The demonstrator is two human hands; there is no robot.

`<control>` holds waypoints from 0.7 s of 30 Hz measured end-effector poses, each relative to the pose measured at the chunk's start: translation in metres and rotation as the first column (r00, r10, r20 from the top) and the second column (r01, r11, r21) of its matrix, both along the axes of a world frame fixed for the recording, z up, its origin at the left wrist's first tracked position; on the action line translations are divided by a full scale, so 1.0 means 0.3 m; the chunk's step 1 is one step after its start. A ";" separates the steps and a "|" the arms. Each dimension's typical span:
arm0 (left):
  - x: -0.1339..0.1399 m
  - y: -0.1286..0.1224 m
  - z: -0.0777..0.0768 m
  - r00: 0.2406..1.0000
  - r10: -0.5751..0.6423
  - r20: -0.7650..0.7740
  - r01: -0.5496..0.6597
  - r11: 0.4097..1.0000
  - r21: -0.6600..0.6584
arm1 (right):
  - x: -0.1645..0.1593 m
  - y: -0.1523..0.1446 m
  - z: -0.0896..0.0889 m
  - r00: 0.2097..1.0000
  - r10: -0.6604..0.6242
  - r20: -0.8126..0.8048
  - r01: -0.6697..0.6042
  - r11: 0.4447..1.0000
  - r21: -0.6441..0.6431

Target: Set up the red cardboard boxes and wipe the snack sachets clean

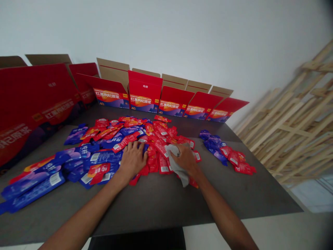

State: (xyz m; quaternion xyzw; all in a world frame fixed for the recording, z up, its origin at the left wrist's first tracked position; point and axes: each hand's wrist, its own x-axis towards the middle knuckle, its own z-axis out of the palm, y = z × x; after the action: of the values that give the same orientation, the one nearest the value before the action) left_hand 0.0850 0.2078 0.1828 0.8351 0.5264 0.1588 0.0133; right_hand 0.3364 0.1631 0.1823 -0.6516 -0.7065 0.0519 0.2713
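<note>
My left hand (133,159) lies palm down on the middle of a heap of small pouches, its fingers spread and the thumb apart. A blue pouch (145,148) shows beside its fingertips. My right hand (186,159) is closed around a pale grey cloth (179,170), which hangs down over the right side of the heap. Red pouches (158,142) lie between and beyond both hands. More blue pouches (104,158) are piled to the left of my left hand. What lies under each palm is hidden.
Open red cartons (144,95) stand in a row along the back of the dark table (161,208). A larger red carton (33,114) is at the left. A small group of blue pouches (214,146) and red pouches (238,161) lies at the right. Wooden slats (293,128) stand beyond the table.
</note>
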 end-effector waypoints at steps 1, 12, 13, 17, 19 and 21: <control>-0.006 0.007 -0.001 1.000 -0.022 0.015 0.023 1.000 -0.020 | -0.003 -0.003 -0.010 1.000 0.006 0.000 -0.006 1.000 0.000; -0.089 0.074 -0.010 0.977 -0.207 0.059 0.214 0.963 -0.166 | -0.011 -0.006 -0.044 1.000 0.018 -0.015 -0.017 0.998 0.053; -0.085 0.076 -0.011 0.976 -0.213 0.054 0.219 0.966 -0.136 | -0.012 -0.006 -0.045 1.000 0.022 -0.014 -0.021 0.998 0.058; -0.059 0.077 0.001 0.981 -0.195 0.009 0.195 0.980 -0.041 | -0.013 -0.011 -0.049 1.000 0.020 -0.008 -0.019 0.997 0.078; -0.050 0.075 0.015 0.987 -0.162 0.005 0.162 0.986 -0.024 | -0.014 -0.013 -0.049 1.000 0.018 -0.004 -0.018 0.997 0.080; -0.044 0.072 0.030 0.993 -0.120 0.013 0.120 0.993 0.006 | -0.015 -0.015 -0.048 1.000 0.011 0.001 -0.011 0.997 0.072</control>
State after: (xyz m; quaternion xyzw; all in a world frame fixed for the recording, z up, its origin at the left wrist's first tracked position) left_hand 0.0717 0.2293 0.1918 0.8642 0.4749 0.1644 0.0242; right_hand 0.3319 0.1587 0.1680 -0.6377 -0.7114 0.0274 0.2942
